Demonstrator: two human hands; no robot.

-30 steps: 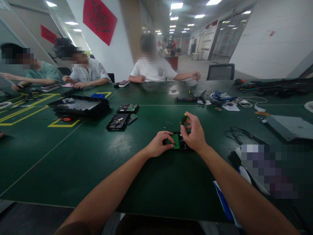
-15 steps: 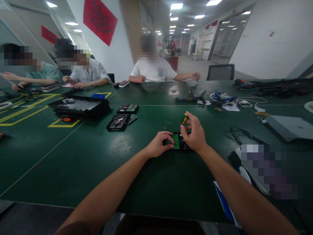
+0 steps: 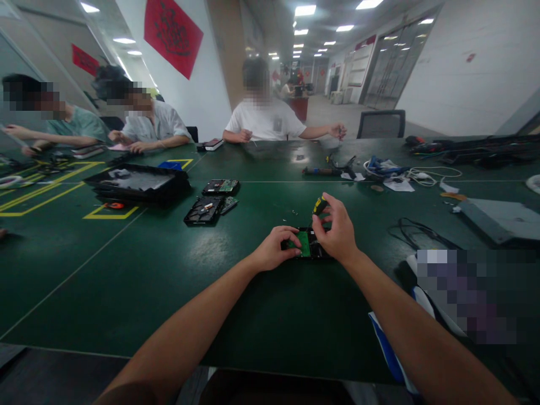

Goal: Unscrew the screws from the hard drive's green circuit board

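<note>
The rounded yellow-and-black screwdriver handle (image 3: 319, 206) is turning in the fingers of the right hand (image 3: 336, 229), showing more yellow than 1 second ago.

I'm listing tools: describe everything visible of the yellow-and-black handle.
The yellow-and-black handle looks like a screwdriver's: stubby, dark with yellow patches, plastic or rubber by its look. It is tilted, top leaning right, above the black case with a green board. Fingers of the right hand hold it; its tip cannot be made out.

Bare forearms (image 3: 206, 306) narrow toward the wrists (image 3: 253, 263), the left hand (image 3: 276, 248) and right hand (image 3: 338, 230) equally bare.
</note>
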